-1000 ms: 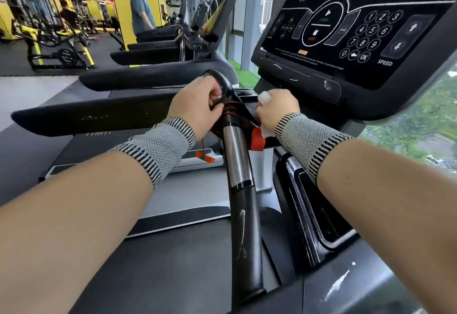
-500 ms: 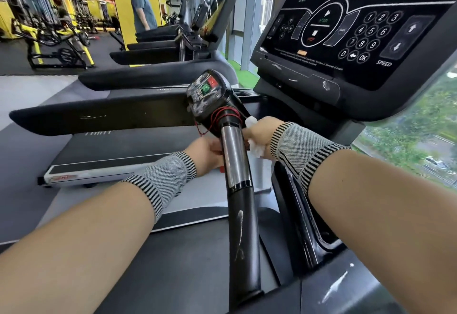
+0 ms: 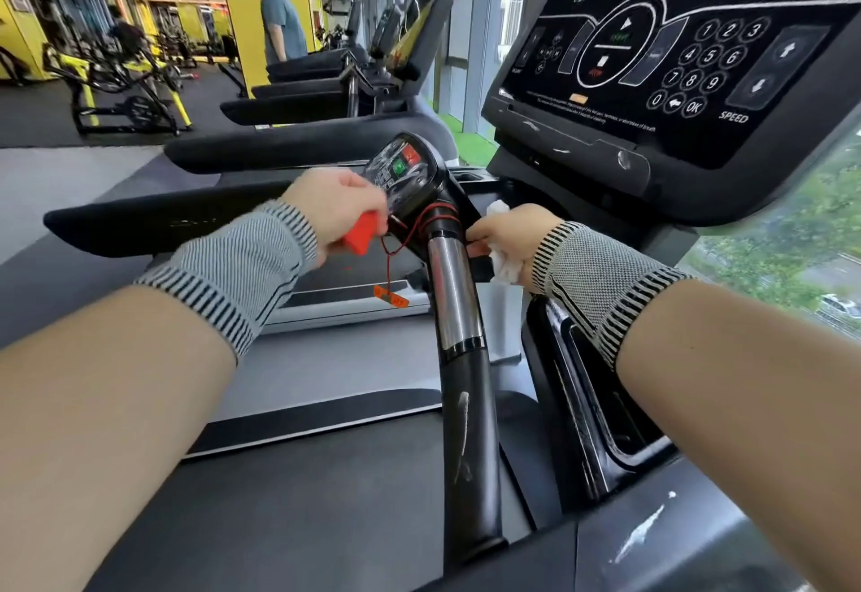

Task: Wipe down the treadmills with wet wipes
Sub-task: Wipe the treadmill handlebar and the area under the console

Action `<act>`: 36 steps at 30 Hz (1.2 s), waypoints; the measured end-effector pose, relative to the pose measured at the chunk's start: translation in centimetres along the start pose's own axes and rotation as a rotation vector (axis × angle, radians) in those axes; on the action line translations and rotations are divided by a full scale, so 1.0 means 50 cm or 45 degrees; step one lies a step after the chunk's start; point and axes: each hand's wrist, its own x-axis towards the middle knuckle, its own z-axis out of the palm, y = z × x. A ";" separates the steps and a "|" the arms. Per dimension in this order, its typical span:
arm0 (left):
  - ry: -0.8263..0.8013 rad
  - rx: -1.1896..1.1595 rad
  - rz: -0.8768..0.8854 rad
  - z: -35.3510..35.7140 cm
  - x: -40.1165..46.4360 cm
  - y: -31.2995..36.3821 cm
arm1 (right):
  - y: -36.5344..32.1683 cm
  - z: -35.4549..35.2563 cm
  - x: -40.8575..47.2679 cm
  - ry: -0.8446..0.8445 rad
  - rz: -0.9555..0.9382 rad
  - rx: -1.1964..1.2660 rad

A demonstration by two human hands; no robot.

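We're in a gym, a row of black treadmills running back along a wall of windows, yellow pillars and yellow-framed exercise bikes (image 3: 130, 93) off to the left, and a person in a blue shirt (image 3: 279, 18) standing further down the line. Up close, the treadmill console (image 3: 675, 55) fills the upper right, red letters reading SAFE along its top edge, partly cut off by the frame. The numbers and SPEED arrows read fine; the small print below them is too fine to make out.

Down the middle runs the handlebar (image 3: 459, 358), chrome section above, black grip below, topped by a small control pod (image 3: 403, 167) with a green and a red button. A thin red cord loops round the bar's neck and drops to an orange tag (image 3: 391, 297).

The left hand (image 3: 335, 209), wrist in a striped knit sleeve, pinches the red safety clip (image 3: 363, 230) just beside the pod; its fingertips are blurred. The right hand (image 3: 510, 237), same striped sleeve, has its fingers curled round the white wet wipe (image 3: 505, 265), bunched up and pressed at the right side of the handlebar. Most of the wipe is hidden in the palm, white showing above and below. Beneath that arm sits a glossy black side tray (image 3: 601, 405); its contents can't be seen.
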 end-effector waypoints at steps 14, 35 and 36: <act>0.121 0.472 0.536 0.082 -0.025 0.060 | -0.015 -0.048 -0.061 0.243 -0.294 -0.082; -0.009 0.689 0.609 0.058 -0.117 -0.064 | -0.015 0.026 -0.074 0.246 -1.075 -1.077; -0.018 0.634 0.579 0.058 -0.117 -0.064 | -0.028 0.032 -0.070 0.276 -1.045 -1.099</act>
